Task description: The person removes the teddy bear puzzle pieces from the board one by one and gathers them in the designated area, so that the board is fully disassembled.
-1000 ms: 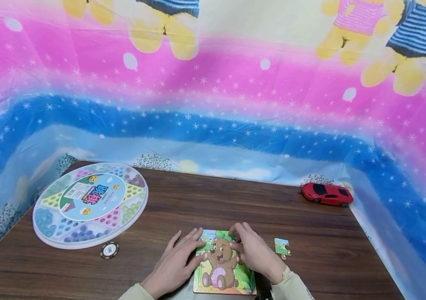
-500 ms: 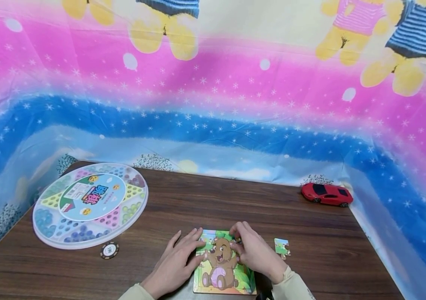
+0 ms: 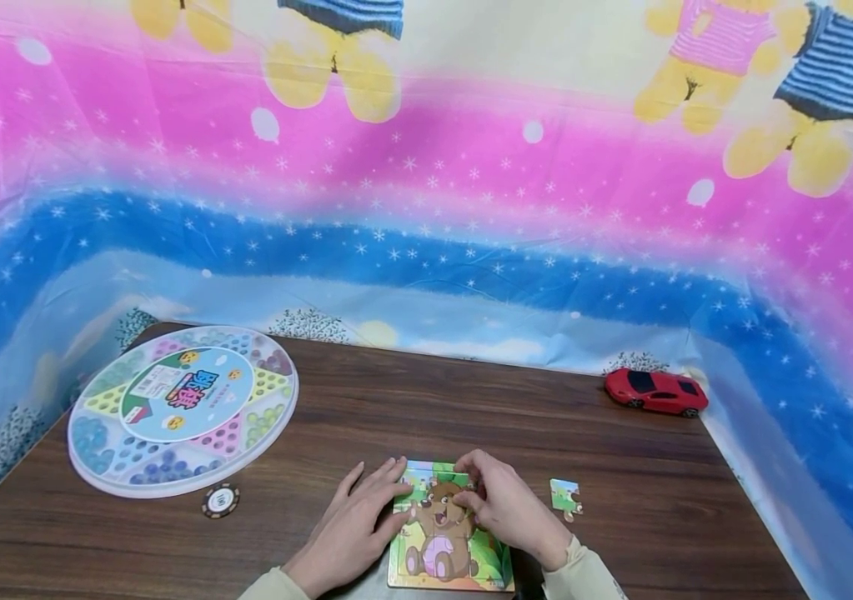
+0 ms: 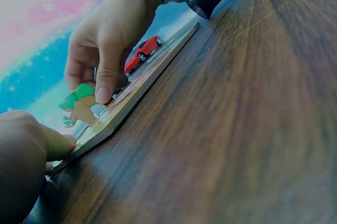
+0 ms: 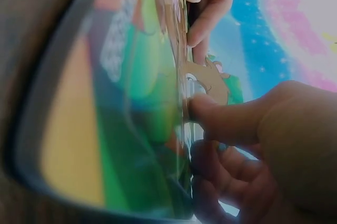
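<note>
A bear jigsaw puzzle board (image 3: 441, 554) lies at the table's near edge. My left hand (image 3: 384, 500) lies flat with straight fingers on the board's left edge; its thumb (image 4: 55, 144) presses the rim. My right hand (image 3: 471, 490) hovers over the bear's head and pinches a puzzle piece (image 4: 79, 105), green and brown, which stands tilted up from the board (image 4: 147, 84). In the right wrist view my thumb (image 5: 221, 116) pushes on that piece (image 5: 210, 79) at the board's (image 5: 116, 108) top. One loose puzzle piece (image 3: 565, 496) lies to the right of the board.
A round plastic marble game tray (image 3: 182, 408) sits at the far left, with a poker chip (image 3: 220, 500) just in front of it. A red toy car (image 3: 656, 392) stands at the back right corner. Colourful cloth walls surround the wooden table (image 3: 426, 417).
My right hand has shifted slightly left with the piece, over the bear's head. The left hand has stayed on the board's edge.
</note>
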A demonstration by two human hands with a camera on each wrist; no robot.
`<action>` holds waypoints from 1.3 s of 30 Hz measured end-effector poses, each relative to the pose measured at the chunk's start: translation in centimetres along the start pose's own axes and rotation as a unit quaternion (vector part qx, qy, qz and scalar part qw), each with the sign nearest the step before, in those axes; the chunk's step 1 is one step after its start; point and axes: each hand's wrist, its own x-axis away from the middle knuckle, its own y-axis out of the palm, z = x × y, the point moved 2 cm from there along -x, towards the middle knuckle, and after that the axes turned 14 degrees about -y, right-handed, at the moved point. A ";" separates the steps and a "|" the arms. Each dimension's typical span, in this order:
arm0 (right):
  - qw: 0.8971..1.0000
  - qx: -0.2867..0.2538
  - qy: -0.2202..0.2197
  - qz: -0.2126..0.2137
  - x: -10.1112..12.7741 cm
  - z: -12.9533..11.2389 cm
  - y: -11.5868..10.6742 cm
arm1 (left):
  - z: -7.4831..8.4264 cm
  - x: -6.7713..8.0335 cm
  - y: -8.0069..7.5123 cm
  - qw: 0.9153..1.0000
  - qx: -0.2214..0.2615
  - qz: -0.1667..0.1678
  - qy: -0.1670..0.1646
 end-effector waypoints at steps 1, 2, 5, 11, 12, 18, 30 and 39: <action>1.000 0.001 -0.004 -0.002 0.0 0.0 0.0 | 0.0 0.0 0.0 1.000 0.001 -0.001 0.000; 1.000 0.001 -0.008 -0.004 0.0 0.1 0.1 | 0.0 0.0 0.0 1.000 0.002 -0.003 0.000; 1.000 0.006 -0.014 -0.007 0.1 0.1 0.1 | 0.0 0.0 0.0 1.000 0.004 -0.005 -0.001; 1.000 0.010 -0.008 -0.013 0.1 0.1 0.2 | 0.0 0.1 0.0 1.000 -0.001 -0.001 0.000; 1.000 0.012 -0.006 -0.016 0.1 0.1 0.2 | 0.0 0.1 0.0 1.000 -0.001 -0.001 0.000; 0.999 0.034 -0.013 -0.033 0.1 -0.1 0.3 | -0.1 0.0 0.1 1.000 0.003 -0.004 0.000; 0.998 0.025 -0.038 -0.050 0.0 -0.4 0.3 | -0.1 0.1 0.0 1.000 0.009 0.011 0.006; 0.998 0.044 -0.036 -0.032 0.1 -0.5 0.5 | 0.0 0.2 0.0 1.000 0.015 0.015 0.017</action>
